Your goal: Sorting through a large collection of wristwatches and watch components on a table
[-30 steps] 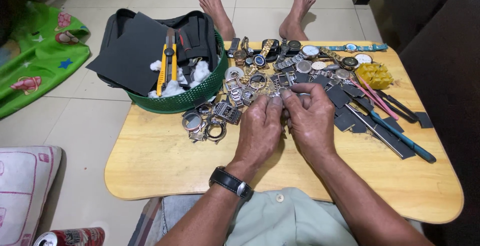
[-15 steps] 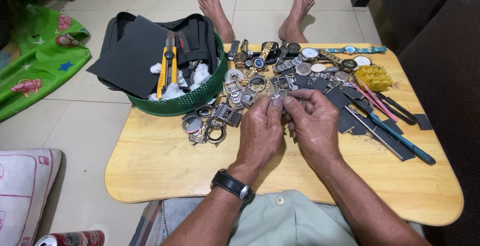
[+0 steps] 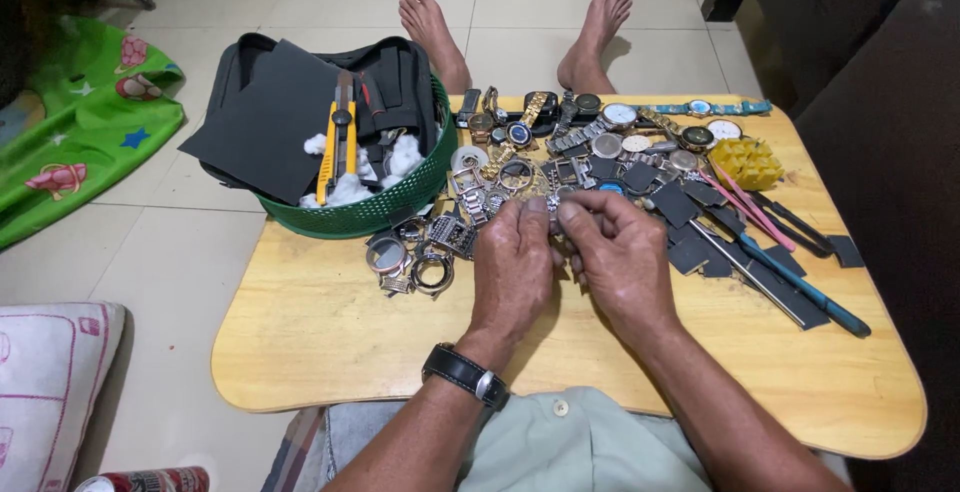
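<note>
Red can [image 3: 150,480], bottom-left floor

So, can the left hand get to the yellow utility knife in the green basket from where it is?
Probably yes: the yellow utility knife lies uncovered atop the green basket, left of the left hand.

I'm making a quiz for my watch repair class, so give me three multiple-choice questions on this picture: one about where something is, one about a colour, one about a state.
1. Where is the yellow utility knife?
A. in the green basket
B. on the floor
C. under the table

2. What colour is the wristwatch strap on the left wrist?
A. white
B. black
C. red

3. How are the left hand and right hand placed?
A. far apart
B. flat on the table
C. fingertips together on a small metal part

Answers: 1 A, it lies on the basket's contents; 2 B, dark band; 3 C, the fingertips meet.
</note>
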